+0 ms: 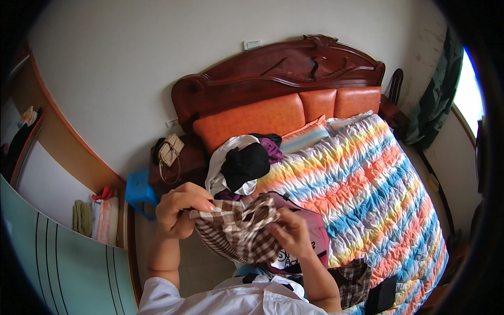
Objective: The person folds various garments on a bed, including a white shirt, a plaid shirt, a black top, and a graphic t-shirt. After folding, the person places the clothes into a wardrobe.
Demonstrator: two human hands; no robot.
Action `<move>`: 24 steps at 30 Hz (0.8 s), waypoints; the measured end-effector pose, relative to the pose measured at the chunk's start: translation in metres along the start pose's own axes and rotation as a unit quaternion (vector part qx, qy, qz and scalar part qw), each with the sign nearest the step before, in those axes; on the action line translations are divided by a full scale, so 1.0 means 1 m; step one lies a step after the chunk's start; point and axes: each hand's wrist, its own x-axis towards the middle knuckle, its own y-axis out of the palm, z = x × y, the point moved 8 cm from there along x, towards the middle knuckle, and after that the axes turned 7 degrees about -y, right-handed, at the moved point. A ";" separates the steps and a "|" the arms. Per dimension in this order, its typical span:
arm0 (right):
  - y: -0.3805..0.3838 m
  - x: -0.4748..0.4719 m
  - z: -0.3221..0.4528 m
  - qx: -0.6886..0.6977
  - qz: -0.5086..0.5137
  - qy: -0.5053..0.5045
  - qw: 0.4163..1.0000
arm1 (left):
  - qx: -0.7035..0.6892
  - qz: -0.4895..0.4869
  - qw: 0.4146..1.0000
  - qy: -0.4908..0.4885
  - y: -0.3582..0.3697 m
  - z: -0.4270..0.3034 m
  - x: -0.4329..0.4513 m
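A brown and white checked cloth garment (240, 232) hangs bunched between my two hands, in front of my chest. My left hand (183, 210) pinches its upper left edge between thumb and fingers. On the other side my right hand (290, 232) grips the gathered fabric. Behind and below the garment lies a pink bag (318, 228) with black printing and dark trim, at the bed's near edge. The garment covers much of that bag. Beneath it, near my shirt front, some white and dark cloth shows in part.
A striped quilt (366, 185) covers the bed, bearing a heap of clothes (246, 165) and folded dark checked clothing (352, 281). At left stand a nightstand with a beige handbag (172, 150), a blue plastic stool (138, 189) and a wardrobe (78, 267) holding folded textiles (103, 220).
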 end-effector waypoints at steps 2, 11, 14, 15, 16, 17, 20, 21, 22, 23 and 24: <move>-0.023 0.009 0.041 -0.190 -0.098 -0.116 0.970 | 0.163 -0.014 0.986 0.039 0.000 -0.010 0.002; -0.044 0.023 0.111 -0.294 -0.064 -0.316 0.900 | 0.343 -0.040 0.930 0.123 0.008 -0.021 0.000; -0.046 0.012 0.111 -0.238 -0.063 -0.273 0.930 | 0.312 -0.024 0.948 0.057 0.005 -0.024 -0.002; -0.045 0.008 0.112 -0.275 -0.040 -0.218 0.936 | 0.295 -0.006 0.955 0.032 0.003 -0.027 -0.001; -0.044 -0.004 0.113 -0.226 -0.018 -0.207 0.952 | 0.311 0.000 0.950 0.020 0.007 -0.033 -0.007; -0.038 -0.014 0.116 -0.172 0.041 -0.217 0.960 | 0.178 0.017 0.984 -0.012 0.006 -0.033 -0.019; -0.032 -0.057 0.152 -0.032 0.268 -0.247 0.931 | -0.056 0.335 0.929 0.150 0.031 -0.071 -0.039; -0.022 -0.068 0.165 0.051 0.356 -0.274 0.892 | -0.134 0.390 0.903 0.119 0.028 -0.093 -0.053; -0.017 -0.070 0.176 0.108 0.389 -0.302 0.863 | -0.205 0.438 0.871 0.082 0.027 -0.116 -0.067; -0.011 -0.070 0.179 0.151 0.415 -0.309 0.842 | -0.245 0.446 0.845 0.164 0.042 -0.134 -0.049; -0.008 -0.070 0.178 0.164 0.428 -0.308 0.834 | -0.295 0.461 0.824 0.145 0.045 -0.128 -0.054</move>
